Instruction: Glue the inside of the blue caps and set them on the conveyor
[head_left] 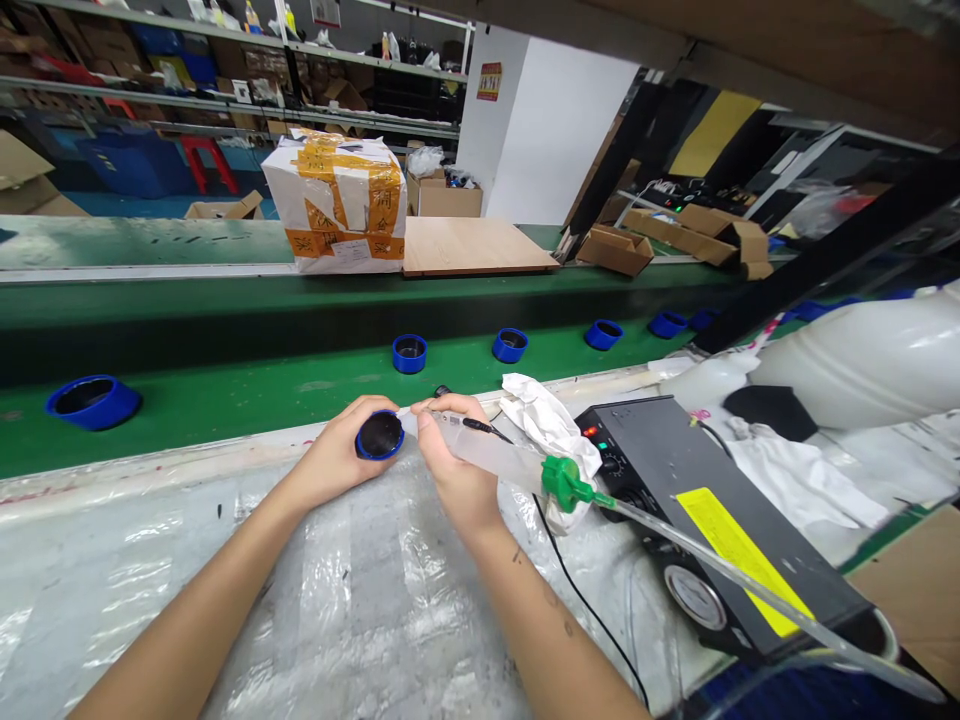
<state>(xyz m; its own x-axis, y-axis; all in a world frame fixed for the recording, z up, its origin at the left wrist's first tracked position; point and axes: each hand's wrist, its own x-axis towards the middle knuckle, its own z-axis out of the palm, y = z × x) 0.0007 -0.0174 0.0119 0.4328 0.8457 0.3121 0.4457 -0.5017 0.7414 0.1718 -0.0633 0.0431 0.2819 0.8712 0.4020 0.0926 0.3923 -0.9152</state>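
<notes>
My left hand (345, 445) grips a blue round cup-like part (379, 436) with a dark inside, tilted toward me above the table's near side. My right hand (457, 455) is wrapped around a translucent dispensing syringe (495, 457), whose tip reaches the rim of the blue part. A green cap (566, 484) closes the syringe's back end, and a clear air hose (720, 560) runs from it to the right. Whether any fluid is leaving the tip is too small to make out.
Several blue round parts (409, 353) stand spaced along the green conveyor belt (315, 385). A grey dispenser box (720, 510) with a gauge sits at the right, beside white cloths (551, 420) and a large white bottle (862, 350). A taped carton (341, 200) stands behind the belt.
</notes>
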